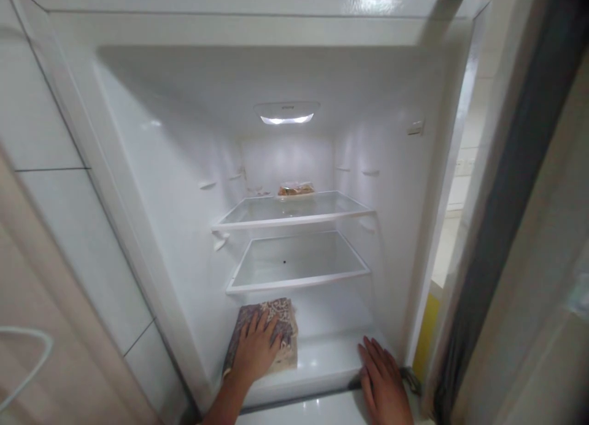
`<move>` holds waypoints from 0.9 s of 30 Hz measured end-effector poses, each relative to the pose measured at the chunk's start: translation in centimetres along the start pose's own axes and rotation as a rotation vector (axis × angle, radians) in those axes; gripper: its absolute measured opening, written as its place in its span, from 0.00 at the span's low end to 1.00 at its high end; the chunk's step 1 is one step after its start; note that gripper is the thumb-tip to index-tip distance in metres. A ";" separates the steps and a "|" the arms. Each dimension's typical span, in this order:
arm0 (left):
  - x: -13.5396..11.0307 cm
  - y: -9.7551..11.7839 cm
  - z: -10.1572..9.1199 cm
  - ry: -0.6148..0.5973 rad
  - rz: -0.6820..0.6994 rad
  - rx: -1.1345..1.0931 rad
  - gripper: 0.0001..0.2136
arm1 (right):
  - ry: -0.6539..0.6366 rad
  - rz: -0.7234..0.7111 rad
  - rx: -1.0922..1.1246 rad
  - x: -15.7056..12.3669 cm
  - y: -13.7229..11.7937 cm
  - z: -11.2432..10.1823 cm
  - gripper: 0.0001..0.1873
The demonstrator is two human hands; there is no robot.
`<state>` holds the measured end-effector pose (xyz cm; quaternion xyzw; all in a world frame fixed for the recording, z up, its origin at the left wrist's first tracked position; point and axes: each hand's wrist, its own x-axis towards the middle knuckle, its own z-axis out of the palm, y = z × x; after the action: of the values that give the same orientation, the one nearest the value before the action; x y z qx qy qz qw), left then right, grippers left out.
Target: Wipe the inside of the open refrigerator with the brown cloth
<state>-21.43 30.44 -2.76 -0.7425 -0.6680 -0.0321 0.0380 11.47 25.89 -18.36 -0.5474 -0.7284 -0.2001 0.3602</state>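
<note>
I look into an open fridge. My left hand (255,346) lies flat, fingers spread, on a patterned brown-and-cream cloth (280,314) that rests on the bottom shelf (322,360) at its left side. My right hand (384,379) rests open, fingers stretched, on the front right edge of that same shelf, holding nothing. Far back on the upper glass shelf (294,219) sits a small wrapped food packet (295,190).
A second glass shelf (297,282) hangs below the upper one. The fridge light (286,118) glows at the ceiling. The fridge door (506,229) stands open on the right. White tiled wall (50,186) and a wooden panel (27,327) are at left.
</note>
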 end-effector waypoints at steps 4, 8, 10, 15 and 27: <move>3.7 -0.5 1.3 0.076 0.010 -0.004 0.26 | -0.011 -0.050 -0.068 0.0 0.3 0.0 0.23; 7.0 -0.4 2.0 0.082 0.010 0.014 0.26 | -0.020 -0.032 -0.049 0.3 -0.1 -0.5 0.24; 7.8 0.0 2.2 0.054 0.003 0.027 0.27 | -0.003 -0.001 -0.027 0.4 -0.5 -0.8 0.24; 6.6 1.5 1.6 0.005 -0.004 -0.008 0.27 | 0.038 0.018 -0.029 0.7 -1.1 -0.8 0.23; 1.2 14.0 0.6 -0.133 0.243 -0.293 0.30 | 0.117 0.118 0.037 0.8 -1.9 -0.3 0.33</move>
<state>-7.37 30.27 -3.44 -0.8156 -0.5628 -0.0753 -0.1111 9.66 25.62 -17.37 -0.5700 -0.6762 -0.1967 0.4232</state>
